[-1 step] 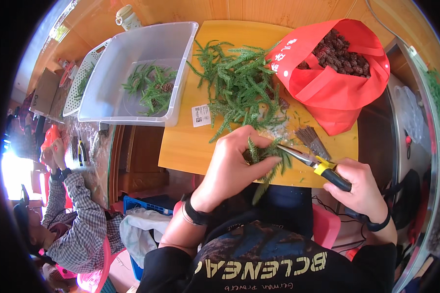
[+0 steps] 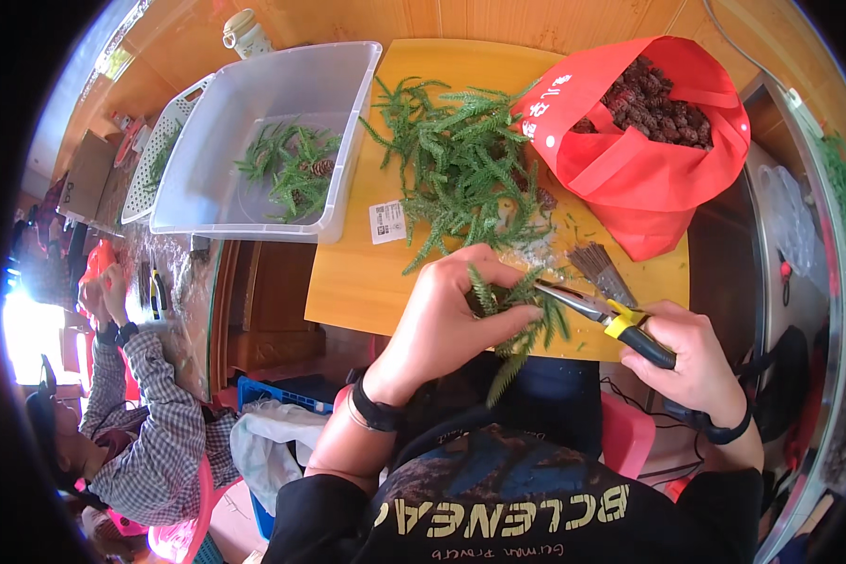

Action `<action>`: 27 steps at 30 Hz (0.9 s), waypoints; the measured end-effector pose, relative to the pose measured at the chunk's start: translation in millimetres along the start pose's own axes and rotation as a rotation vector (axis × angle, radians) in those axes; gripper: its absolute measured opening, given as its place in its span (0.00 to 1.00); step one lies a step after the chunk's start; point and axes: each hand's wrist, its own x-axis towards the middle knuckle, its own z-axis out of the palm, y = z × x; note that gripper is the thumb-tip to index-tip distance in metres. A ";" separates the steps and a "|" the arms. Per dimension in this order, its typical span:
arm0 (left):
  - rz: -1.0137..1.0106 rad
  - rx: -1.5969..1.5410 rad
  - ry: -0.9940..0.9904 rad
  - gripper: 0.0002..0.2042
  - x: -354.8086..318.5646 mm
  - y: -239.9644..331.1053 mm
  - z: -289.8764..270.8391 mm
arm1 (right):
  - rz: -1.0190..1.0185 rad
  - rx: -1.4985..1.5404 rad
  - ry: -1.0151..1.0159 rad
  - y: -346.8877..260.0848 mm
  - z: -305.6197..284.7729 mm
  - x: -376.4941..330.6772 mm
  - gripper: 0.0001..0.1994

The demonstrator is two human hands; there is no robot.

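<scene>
Between its thumb and fingers, my left hand [image 2: 461, 305] pinches a green artificial pine sprig [image 2: 517, 343] over the table's near edge. My right hand [image 2: 686, 352] is closed around the black and yellow handles of long-nose pliers [image 2: 578, 303]. The jaws of the pliers reach the sprig beside my left fingertips; what lies between them is too small to make out. Just beyond my hands, a pile of loose green sprigs [image 2: 456, 169] covers the table [image 2: 357, 291]. A bundle of thin brown sticks or wires [image 2: 602, 268] lies past the pliers.
Pine cones [image 2: 653, 108] fill a red bag [image 2: 649, 188] at the right. A clear plastic bin [image 2: 254, 226] at the left holds finished-looking sprigs with cones [image 2: 296, 169]. A white label [image 2: 386, 223] lies on the table. Another person [image 2: 150, 442] sits at the far left.
The sprig has shifted and turned slightly in my left hand, and the pliers' tips have moved a little. The other person's hands have shifted slightly.
</scene>
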 end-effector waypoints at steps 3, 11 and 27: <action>-0.176 -0.216 -0.184 0.09 2.4 -0.5 -7.0 | -0.110 0.006 -0.080 8.6 -3.5 3.9 0.08; -0.351 -0.748 -0.549 0.09 0.5 -13.3 -6.7 | -0.339 0.153 -0.132 26.1 1.3 14.6 0.11; -0.049 0.104 -0.028 0.09 -1.5 -2.2 10.3 | 0.054 -0.052 -0.085 12.3 2.3 -0.8 0.08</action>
